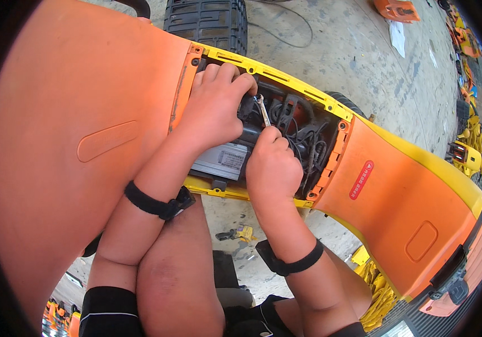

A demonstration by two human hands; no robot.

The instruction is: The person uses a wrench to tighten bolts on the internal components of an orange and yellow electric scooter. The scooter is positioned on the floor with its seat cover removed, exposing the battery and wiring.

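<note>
My right hand (275, 166) is closed around the handle of a silver wrench (264, 110). The wrench's head sits at a small fastener among dark parts inside the open bay of an orange and yellow vehicle body. Beside that head, my left hand (216, 104) reaches into the bay with its fingers bent down. Its fingertips are partly hidden, and what they grip cannot be made out. Below my left wrist lies a silver finned metal box (222, 160) with a label. Black cables (312, 147) and a dark bracket fill the bay's right part.
A yellow frame rail (286, 82) borders the bay's far side. Orange covers extend left (78, 95) and right (390, 191). Beyond stands a black treaded tyre (207, 25). A yellow and grey tool (237, 233) rests on the floor below; yellow parts (377, 297) are piled lower right.
</note>
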